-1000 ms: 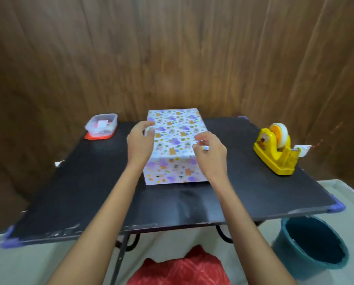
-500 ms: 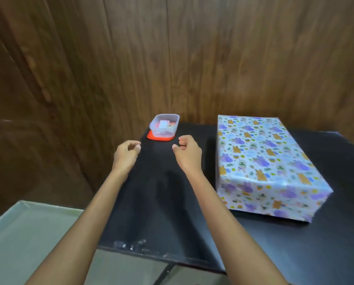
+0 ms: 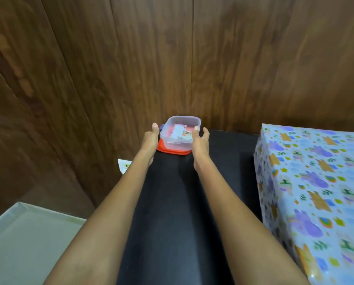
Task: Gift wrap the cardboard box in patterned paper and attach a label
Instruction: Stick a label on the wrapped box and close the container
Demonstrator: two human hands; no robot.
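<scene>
The box wrapped in patterned paper (image 3: pixel 315 182) stands on the black table (image 3: pixel 172 212) at the right. A clear plastic container (image 3: pixel 180 136) sits on its red lid (image 3: pixel 167 150) at the table's far edge, with small label cards (image 3: pixel 180 131) inside. My right hand (image 3: pixel 200 142) holds the container's right side, thumb on the near rim and fingers curled round the wall. My left hand (image 3: pixel 150 138) is at the container's left side with the thumb straight; I cannot tell whether it touches.
A dark wood-panelled wall rises directly behind the table. A small white object (image 3: pixel 123 164) shows past the table's left edge. Pale grey floor (image 3: pixel 28 243) lies at the lower left. The wrapped box is about a hand's width to the right of my right arm.
My view turned left and closer. Both hands left the wrapped box, crossed the table to the far left and now flank the clear container, the right one taking hold of it.
</scene>
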